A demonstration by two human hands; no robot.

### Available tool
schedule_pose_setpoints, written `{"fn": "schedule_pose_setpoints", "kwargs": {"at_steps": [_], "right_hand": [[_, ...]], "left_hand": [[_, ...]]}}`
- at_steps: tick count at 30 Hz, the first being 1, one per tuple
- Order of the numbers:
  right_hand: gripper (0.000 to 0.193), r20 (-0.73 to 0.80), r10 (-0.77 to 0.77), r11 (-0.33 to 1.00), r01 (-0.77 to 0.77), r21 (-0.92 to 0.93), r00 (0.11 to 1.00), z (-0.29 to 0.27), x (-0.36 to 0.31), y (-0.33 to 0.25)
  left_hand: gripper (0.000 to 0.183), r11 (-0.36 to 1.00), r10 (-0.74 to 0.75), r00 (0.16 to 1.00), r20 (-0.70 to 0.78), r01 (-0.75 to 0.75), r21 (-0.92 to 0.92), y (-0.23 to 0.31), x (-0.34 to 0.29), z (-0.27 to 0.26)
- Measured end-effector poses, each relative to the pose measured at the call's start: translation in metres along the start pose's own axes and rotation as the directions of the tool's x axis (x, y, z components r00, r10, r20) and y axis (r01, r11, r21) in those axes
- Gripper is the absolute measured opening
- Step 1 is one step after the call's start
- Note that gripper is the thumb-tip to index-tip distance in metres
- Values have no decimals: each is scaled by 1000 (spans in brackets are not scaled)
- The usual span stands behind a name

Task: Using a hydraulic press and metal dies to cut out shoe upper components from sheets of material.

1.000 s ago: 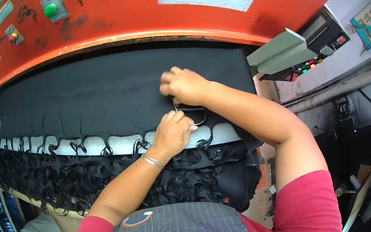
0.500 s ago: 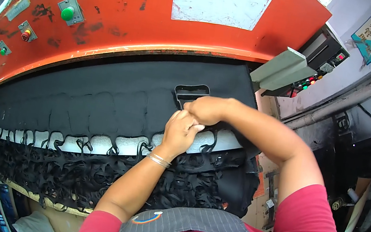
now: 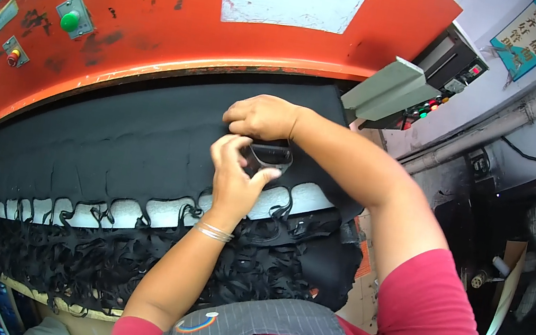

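Note:
A dark open-framed cutting die with a hollow middle stands on a black sheet of material, towards its right part. My left hand grips the die's near left side, thumb at the near edge and fingers bent over the left. Just beyond, my right hand is closed with its fingers curled, over or against the die's far end. What those fingers hold, if anything, is hidden. A row of rounded cut-outs runs along the sheet's near edge, where a pale board shows between thin black strips.
Tangled black offcuts hang along the near side. An orange machine beam with green and red buttons spans the far side. At the right are a grey control box with lights and a pipe along the wall.
My hands were together at the die's near part. The right hand has moved away to its far end, and the left has spread to grip its side. The view has shifted slightly.

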State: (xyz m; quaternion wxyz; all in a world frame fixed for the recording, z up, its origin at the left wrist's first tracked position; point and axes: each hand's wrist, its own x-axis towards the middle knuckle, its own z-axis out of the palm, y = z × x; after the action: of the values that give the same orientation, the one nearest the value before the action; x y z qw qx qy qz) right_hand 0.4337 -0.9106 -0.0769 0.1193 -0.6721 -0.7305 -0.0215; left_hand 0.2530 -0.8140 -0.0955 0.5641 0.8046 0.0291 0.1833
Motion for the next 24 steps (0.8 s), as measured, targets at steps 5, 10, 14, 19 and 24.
{"fn": "schedule_pose_setpoints", "kwargs": {"at_steps": [5,10,14,19,24], "right_hand": [[11,-162,506,831,-529,-171,847,-47,-59,-12],[50,159,953,225,-955,193,257,-10,-138,-63],[73,-28,978,201,-886,417,209,-2,-143,-104],[69,-91,887,460,-849,259,453,20,-166,-113],[64,-169,865,501,-831,241,472,19,-165,-115]], "left_hand": [[81,956,11,954,300,-98,278,-20,-18,0],[60,834,120,886,447,-335,438,-5,-20,17],[53,805,147,874,462,-377,458,-6,-18,20],[52,795,151,875,459,-383,469,-6,-15,25],[52,784,196,872,450,-414,462,-7,-18,23]]}}
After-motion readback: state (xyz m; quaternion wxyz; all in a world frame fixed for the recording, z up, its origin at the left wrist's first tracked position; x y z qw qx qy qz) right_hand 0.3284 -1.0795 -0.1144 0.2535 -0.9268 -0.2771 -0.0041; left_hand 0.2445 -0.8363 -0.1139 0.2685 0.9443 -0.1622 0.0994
